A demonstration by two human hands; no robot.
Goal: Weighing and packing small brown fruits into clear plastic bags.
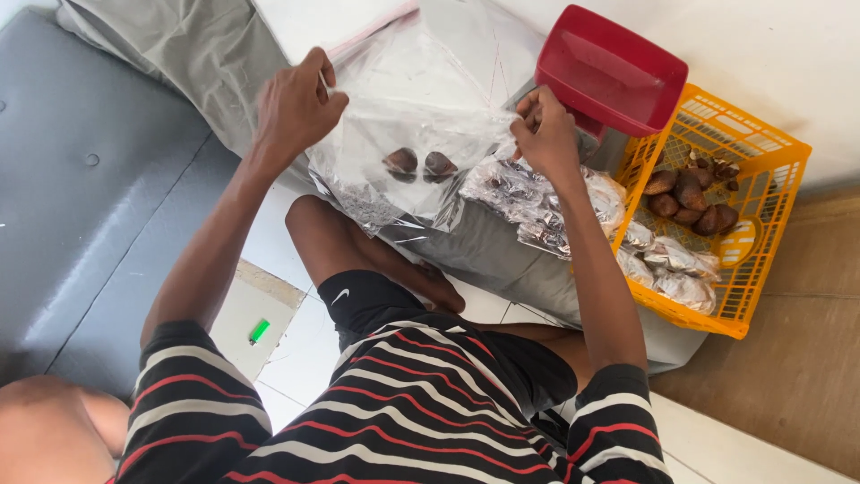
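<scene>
Left hand (296, 103) and right hand (545, 134) pinch a clear plastic bag (421, 99) open, fingers closed on its edges, two brown fruits (419, 163) inside. Beside it, filled bags (537, 197), a red scoop (609, 67) and a yellow crate (761, 224).

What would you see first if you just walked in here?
Probably the big clear bag at the top middle, held up by the left hand and the right hand, with two brown fruits low inside it. Next, the bright yellow crate on the right, holding more brown fruits and filled clear bags, with a red scoop above its left end.
</scene>
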